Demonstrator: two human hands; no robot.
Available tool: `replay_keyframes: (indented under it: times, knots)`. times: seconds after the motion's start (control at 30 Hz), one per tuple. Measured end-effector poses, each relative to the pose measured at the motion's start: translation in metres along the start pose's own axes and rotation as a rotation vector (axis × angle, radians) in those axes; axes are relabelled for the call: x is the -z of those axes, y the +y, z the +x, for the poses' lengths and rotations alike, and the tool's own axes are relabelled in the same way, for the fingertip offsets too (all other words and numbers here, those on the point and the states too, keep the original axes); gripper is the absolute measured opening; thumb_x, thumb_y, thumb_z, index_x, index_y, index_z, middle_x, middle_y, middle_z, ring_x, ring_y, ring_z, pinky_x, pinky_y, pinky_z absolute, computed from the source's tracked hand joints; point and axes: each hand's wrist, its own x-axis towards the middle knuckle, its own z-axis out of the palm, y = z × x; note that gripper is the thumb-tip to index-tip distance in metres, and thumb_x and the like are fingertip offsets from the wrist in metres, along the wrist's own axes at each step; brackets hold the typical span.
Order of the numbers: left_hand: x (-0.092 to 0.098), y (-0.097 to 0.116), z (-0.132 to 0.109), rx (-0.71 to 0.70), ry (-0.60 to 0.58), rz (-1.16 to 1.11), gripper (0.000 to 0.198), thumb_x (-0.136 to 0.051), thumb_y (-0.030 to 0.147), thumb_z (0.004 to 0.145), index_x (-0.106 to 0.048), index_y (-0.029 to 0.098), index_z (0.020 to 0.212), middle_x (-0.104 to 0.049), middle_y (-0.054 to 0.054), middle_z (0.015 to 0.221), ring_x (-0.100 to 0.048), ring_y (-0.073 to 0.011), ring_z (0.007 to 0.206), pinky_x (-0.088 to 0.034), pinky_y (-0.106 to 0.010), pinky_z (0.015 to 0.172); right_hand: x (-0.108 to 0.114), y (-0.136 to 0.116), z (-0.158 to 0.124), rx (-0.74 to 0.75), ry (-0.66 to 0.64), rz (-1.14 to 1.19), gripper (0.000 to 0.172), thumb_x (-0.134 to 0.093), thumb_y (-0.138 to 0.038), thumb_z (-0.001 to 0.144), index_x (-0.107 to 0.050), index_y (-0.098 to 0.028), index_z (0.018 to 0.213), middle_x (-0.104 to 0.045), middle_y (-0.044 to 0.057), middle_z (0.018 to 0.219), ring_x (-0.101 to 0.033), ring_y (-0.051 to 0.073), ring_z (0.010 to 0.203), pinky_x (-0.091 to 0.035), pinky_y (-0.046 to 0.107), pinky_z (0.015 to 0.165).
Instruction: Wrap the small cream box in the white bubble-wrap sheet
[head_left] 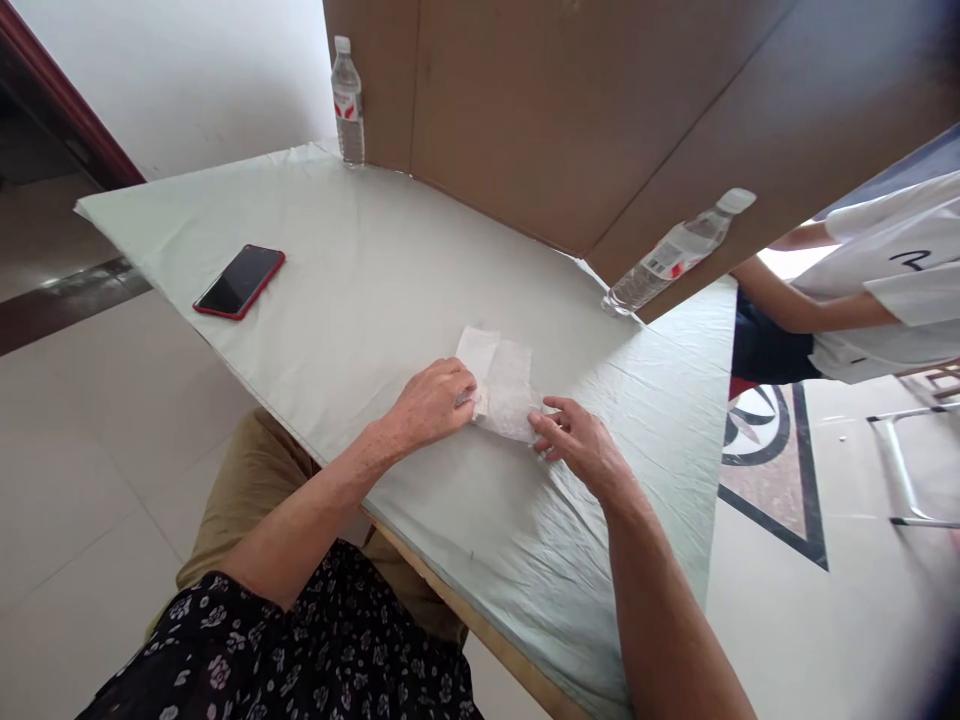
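Observation:
A small white cloth or tissue [501, 382], partly folded, lies on the pale green table cover [360, 290]. My left hand [433, 403] rests on its left edge with the fingers curled down and pressing the cloth. My right hand [576, 440] pinches the cloth's lower right corner between thumb and fingers. Both forearms reach in from the lower edge of the view.
A red-cased phone [240, 281] lies at the table's left. One water bottle [348, 102] stands at the back, another bottle [670, 255] leans at the right against a brown cardboard screen [570, 110]. A person in a white shirt [885, 290] sits behind the screen on the right.

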Motion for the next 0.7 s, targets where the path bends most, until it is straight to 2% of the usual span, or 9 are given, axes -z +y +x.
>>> replay_keyframes:
  times: [0.1, 0.2, 0.27, 0.4, 0.5, 0.57, 0.7]
  knots:
    - [-0.004, 0.001, -0.001, 0.001, 0.014, 0.042, 0.020, -0.057, 0.016, 0.089, -0.065, 0.018, 0.107, -0.068, -0.010, 0.110, -0.061, -0.0240, 0.107, -0.050, -0.034, 0.088, -0.015, -0.004, -0.001, -0.065, -0.008, 0.141, 0.081, -0.070, -0.058, 0.077, -0.048, -0.011, 0.138, -0.073, 0.010, 0.086, -0.068, 0.022, 0.063, -0.052, 0.031, 0.045]
    - [-0.004, 0.003, -0.001, -0.011, -0.026, 0.101, 0.015, -0.055, 0.019, 0.091, -0.068, 0.019, 0.099, -0.068, -0.009, 0.106, -0.061, -0.0245, 0.104, -0.050, -0.034, 0.087, -0.031, -0.011, 0.005, -0.065, 0.053, 0.189, 0.092, -0.074, -0.055, 0.072, -0.041, -0.014, 0.146, -0.072, 0.011, 0.092, -0.067, 0.023, 0.068, -0.049, 0.029, 0.041]
    - [-0.003, 0.005, 0.001, -0.019, -0.057, 0.140, 0.015, -0.055, 0.020, 0.092, -0.069, 0.018, 0.094, -0.067, -0.010, 0.102, -0.060, -0.0248, 0.101, -0.050, -0.034, 0.086, -0.040, -0.013, 0.010, -0.031, 0.098, 0.215, 0.093, -0.075, -0.049, 0.071, -0.038, -0.014, 0.148, -0.072, 0.010, 0.093, -0.066, 0.022, 0.070, -0.050, 0.029, 0.045]
    - [0.000, 0.008, 0.004, -0.023, -0.091, 0.213, 0.018, -0.054, 0.019, 0.093, -0.071, 0.017, 0.094, -0.067, -0.011, 0.105, -0.059, -0.0254, 0.103, -0.050, -0.035, 0.086, -0.050, -0.014, 0.012, 0.091, 0.184, 0.261, 0.086, -0.072, -0.039, 0.072, -0.038, -0.014, 0.147, -0.069, 0.001, 0.077, -0.059, 0.017, 0.062, -0.050, 0.030, 0.053]
    - [0.001, 0.011, 0.006, -0.007, -0.128, 0.235, 0.019, -0.052, 0.019, 0.093, -0.071, 0.016, 0.093, -0.067, -0.012, 0.106, -0.060, -0.0256, 0.105, -0.051, -0.033, 0.084, -0.053, -0.020, 0.008, 0.116, 0.189, 0.332, 0.084, -0.071, -0.040, 0.073, -0.039, -0.016, 0.147, -0.059, -0.005, 0.065, -0.051, 0.014, 0.053, -0.047, 0.028, 0.047]
    - [0.001, 0.011, 0.007, 0.000, -0.148, 0.229, 0.019, -0.051, 0.018, 0.092, -0.071, 0.015, 0.091, -0.066, -0.012, 0.106, -0.060, -0.0251, 0.104, -0.051, -0.032, 0.082, -0.055, -0.028, 0.006, 0.118, 0.173, 0.383, 0.085, -0.071, -0.042, 0.073, -0.038, -0.017, 0.147, -0.055, -0.007, 0.064, -0.050, 0.014, 0.053, -0.045, 0.026, 0.042]
    - [-0.001, 0.010, 0.009, 0.008, -0.160, 0.191, 0.019, -0.050, 0.014, 0.089, -0.069, 0.015, 0.091, -0.065, -0.011, 0.104, -0.062, -0.0234, 0.100, -0.052, -0.032, 0.082, -0.059, -0.046, 0.004, 0.115, 0.148, 0.364, 0.087, -0.071, -0.045, 0.073, -0.037, -0.016, 0.148, -0.062, -0.003, 0.072, -0.057, 0.015, 0.059, -0.047, 0.024, 0.039]
